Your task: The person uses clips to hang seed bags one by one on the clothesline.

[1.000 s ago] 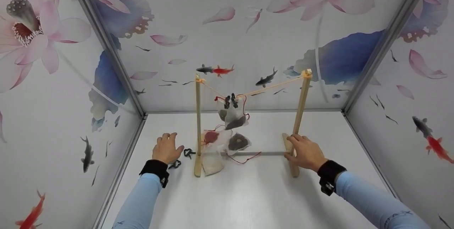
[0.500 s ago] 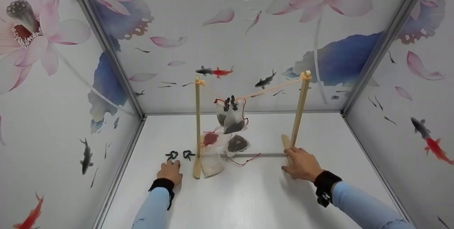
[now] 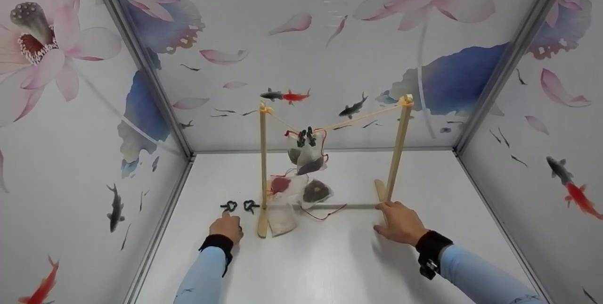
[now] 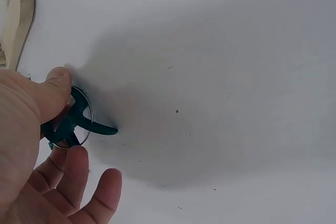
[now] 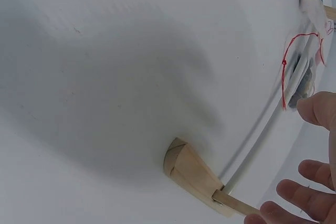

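My left hand [image 3: 226,228] pinches a dark green plastic spring clip with a thin wire ring [image 4: 79,121] between thumb and fingers, close over the table. Two similar dark clips, a left one [image 3: 229,206] and a right one [image 3: 251,206], lie just beyond that hand. My right hand [image 3: 399,221] is at the wooden foot [image 5: 191,169] of the right post, its fingers spread and loosely bent in the right wrist view. From the cord [image 3: 360,115] between the posts, two sheer drawstring pouches [image 3: 308,155] hang by dark clips.
Below the hanging pouches lie a pouch with red contents [image 3: 281,184], one with dark contents [image 3: 316,191] and a pale one [image 3: 282,219] by the left post [image 3: 263,162]. A grey rod [image 3: 360,205] joins the stand's feet. Patterned panels surround the table.
My left hand has drawn back toward me from beside the clips, then curled its fingers to a pinch. The right hand has slid slightly down and nearer along the right post's foot.
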A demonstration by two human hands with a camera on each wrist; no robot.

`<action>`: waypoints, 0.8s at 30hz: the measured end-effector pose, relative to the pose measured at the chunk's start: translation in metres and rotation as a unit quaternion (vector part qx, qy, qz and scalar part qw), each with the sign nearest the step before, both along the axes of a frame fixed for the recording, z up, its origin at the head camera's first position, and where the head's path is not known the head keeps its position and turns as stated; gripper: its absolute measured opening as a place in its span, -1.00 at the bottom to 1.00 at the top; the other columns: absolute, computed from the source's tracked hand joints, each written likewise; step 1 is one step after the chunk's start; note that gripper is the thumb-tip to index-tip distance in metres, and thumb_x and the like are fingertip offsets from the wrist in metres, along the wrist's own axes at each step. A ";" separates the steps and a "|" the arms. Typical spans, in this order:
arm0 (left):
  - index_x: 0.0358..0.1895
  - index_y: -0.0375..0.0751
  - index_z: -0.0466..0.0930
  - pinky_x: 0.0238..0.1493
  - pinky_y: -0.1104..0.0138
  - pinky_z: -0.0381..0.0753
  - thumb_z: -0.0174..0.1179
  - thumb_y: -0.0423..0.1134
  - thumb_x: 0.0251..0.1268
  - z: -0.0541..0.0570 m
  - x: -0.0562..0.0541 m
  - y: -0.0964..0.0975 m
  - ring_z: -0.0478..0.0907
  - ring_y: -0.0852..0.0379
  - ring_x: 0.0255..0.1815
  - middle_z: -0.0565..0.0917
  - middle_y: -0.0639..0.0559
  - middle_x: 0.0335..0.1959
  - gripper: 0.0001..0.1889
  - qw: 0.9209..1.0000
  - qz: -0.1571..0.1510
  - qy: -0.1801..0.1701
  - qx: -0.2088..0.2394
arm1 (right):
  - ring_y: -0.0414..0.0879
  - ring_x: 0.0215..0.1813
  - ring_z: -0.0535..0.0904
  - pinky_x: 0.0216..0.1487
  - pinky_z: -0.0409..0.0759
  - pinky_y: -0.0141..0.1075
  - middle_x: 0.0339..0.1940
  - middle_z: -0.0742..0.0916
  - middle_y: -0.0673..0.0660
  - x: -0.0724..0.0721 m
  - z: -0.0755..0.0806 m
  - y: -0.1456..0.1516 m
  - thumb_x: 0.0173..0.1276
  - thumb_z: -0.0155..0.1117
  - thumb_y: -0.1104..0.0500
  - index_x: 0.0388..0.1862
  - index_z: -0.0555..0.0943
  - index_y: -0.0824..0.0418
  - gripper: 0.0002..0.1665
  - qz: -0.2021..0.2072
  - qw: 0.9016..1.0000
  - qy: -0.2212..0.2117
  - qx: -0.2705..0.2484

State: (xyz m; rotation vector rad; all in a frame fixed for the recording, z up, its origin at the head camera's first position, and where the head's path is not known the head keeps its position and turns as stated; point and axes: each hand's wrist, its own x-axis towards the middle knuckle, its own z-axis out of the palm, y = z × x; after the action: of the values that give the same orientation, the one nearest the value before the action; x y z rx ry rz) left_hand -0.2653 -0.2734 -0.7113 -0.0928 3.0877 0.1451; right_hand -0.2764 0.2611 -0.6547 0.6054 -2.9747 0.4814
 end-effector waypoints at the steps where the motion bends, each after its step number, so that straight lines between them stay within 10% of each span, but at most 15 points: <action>1: -0.01 -0.32 0.81 -0.14 -0.10 0.88 0.56 -0.18 0.37 0.001 0.000 0.000 0.79 -0.29 -0.25 0.74 -0.38 -0.06 -0.70 1.000 0.000 0.002 0.001 | 0.32 0.18 0.79 0.10 0.82 0.24 0.20 0.85 0.32 0.000 0.001 -0.001 0.32 0.69 0.00 0.31 0.71 0.24 -0.34 0.003 1.000 0.005 -0.001; 12: -0.19 -0.23 0.74 -0.36 0.11 0.67 0.40 -0.21 0.58 0.019 -0.007 0.008 0.69 0.02 -0.41 0.77 -0.09 -0.39 -0.84 0.980 -0.013 0.138 0.141 | 0.34 0.12 0.86 0.12 0.83 0.24 0.16 0.88 0.34 0.003 0.013 -0.014 0.36 0.66 0.01 0.33 0.70 0.26 -0.35 0.004 1.000 0.028 -0.015; 24: 0.24 -0.30 0.75 -0.08 0.05 0.89 0.33 -0.28 0.65 0.058 -0.007 0.067 0.89 -0.10 -0.10 0.89 -0.18 -0.07 -0.74 0.936 -0.118 0.255 0.214 | 0.17 0.01 0.91 0.07 0.86 0.13 0.08 0.92 0.22 0.008 0.029 -0.037 0.43 0.62 0.04 0.20 0.80 0.22 -0.54 0.029 0.996 0.065 -0.057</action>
State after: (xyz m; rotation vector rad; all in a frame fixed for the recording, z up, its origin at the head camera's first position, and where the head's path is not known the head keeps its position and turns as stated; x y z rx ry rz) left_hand -0.2726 -0.2067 -0.6536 0.3917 3.4302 0.9617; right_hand -0.2686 0.2245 -0.6253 0.6852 -2.7913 0.5886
